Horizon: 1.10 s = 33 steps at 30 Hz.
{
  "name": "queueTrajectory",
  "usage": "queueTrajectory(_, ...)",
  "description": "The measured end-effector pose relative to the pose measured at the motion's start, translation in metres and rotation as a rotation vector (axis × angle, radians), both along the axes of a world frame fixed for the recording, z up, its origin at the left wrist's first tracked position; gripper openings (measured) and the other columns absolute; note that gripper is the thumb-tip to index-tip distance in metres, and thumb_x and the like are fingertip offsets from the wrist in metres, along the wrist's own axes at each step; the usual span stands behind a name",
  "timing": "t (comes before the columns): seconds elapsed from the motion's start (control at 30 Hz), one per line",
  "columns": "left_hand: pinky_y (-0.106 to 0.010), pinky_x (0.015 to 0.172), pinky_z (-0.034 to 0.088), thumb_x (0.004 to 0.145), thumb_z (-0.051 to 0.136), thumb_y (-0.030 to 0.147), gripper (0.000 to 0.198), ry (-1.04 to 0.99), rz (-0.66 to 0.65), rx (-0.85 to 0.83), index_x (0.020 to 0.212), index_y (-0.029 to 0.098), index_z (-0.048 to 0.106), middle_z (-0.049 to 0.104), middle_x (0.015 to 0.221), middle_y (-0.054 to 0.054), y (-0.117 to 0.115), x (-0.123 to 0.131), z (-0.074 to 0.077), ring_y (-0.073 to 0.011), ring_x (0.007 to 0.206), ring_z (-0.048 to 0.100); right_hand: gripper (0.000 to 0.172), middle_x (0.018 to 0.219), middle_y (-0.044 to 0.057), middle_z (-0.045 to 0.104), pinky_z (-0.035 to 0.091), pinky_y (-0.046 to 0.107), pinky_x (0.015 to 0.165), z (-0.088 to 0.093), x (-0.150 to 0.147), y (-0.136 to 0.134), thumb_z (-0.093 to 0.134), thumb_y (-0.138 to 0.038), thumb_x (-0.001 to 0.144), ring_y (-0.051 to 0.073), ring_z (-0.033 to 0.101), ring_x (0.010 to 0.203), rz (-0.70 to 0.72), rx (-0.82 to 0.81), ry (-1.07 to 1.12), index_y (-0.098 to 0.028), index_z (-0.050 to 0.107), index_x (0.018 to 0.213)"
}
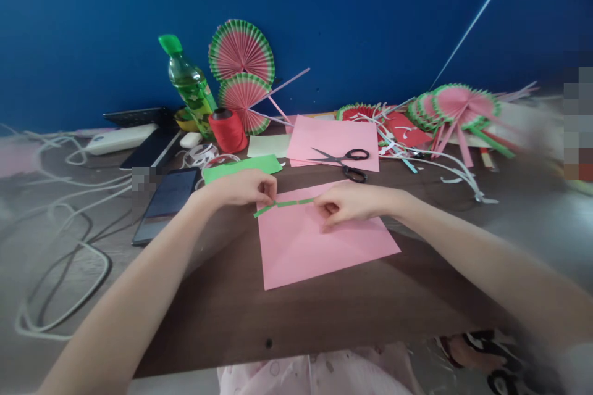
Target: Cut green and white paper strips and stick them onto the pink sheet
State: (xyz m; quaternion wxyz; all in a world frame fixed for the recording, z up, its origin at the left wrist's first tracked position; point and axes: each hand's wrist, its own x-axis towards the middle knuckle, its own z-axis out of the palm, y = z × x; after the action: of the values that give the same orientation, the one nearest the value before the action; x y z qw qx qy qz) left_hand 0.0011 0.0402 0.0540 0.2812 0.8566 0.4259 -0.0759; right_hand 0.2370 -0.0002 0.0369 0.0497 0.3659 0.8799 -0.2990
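A thin green paper strip [285, 203] is stretched between both my hands, just above the far edge of a pink paper sheet [319, 247] lying on the brown table [287, 315]. My left hand [243, 188] pinches the strip near its left end, which sticks out past the fingers. My right hand [347, 203] pinches its right end, fingers curled down onto the pink sheet.
Black scissors [347, 160] lie on a second pink sheet [333, 142] behind. A green paper piece [243, 166], red thread spool [228, 129], green bottle [189, 83], phone [167, 203], white cables [60, 197] and pleated watermelon paper fans [241, 52] crowd the back and left.
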Motion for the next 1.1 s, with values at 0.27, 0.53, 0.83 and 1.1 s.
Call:
queueTrajectory(0.27,-0.022,0.056,0.036,0.066,0.057,0.031,0.013,-0.033,0.015,0.01,0.07,0.019,0.061,0.064,0.065,0.003,0.0048,-0.0031,-0.0054,-0.0119,0.062,0.055,0.028,0.063,-0.002,0.05,0.023,0.023,0.053,-0.0008,0.0003,0.0006,0.059,-0.043,0.071,0.009,0.041,0.057,0.001,-0.002,0.0,-0.018,0.048,0.065)
queueTrajectory(0.53,-0.023,0.055,0.034,0.066,0.058,0.035,0.016,-0.005,0.008,0.025,0.066,0.019,0.059,0.064,0.063,0.003,0.003,-0.0021,-0.0029,-0.0122,0.061,0.053,0.028,0.062,-0.003,0.048,0.023,0.023,0.052,-0.0002,-0.0005,-0.0002,0.06,-0.042,0.071,0.009,0.041,0.057,0.0,-0.007,-0.006,-0.018,0.047,0.065)
queueTrajectory(0.83,-0.022,0.057,0.034,0.065,0.058,0.036,0.018,-0.008,0.014,0.055,0.064,0.018,0.06,0.062,0.063,0.003,0.0043,-0.0014,-0.0041,-0.0121,0.062,0.054,0.03,0.062,-0.003,0.049,0.023,0.024,0.053,-0.0013,0.0001,0.001,0.059,-0.044,0.071,0.01,0.041,0.057,0.011,0.007,0.009,-0.018,0.045,0.063)
queueTrajectory(1.1,-0.022,0.056,0.034,0.066,0.057,0.034,0.017,-0.012,0.023,0.089,0.064,0.018,0.059,0.061,0.064,0.003,0.0041,-0.0008,-0.0046,-0.0122,0.062,0.053,0.028,0.061,-0.003,0.049,0.023,0.023,0.053,-0.0025,0.0009,0.001,0.059,-0.043,0.071,0.01,0.042,0.057,0.017,0.022,0.027,-0.018,0.048,0.064)
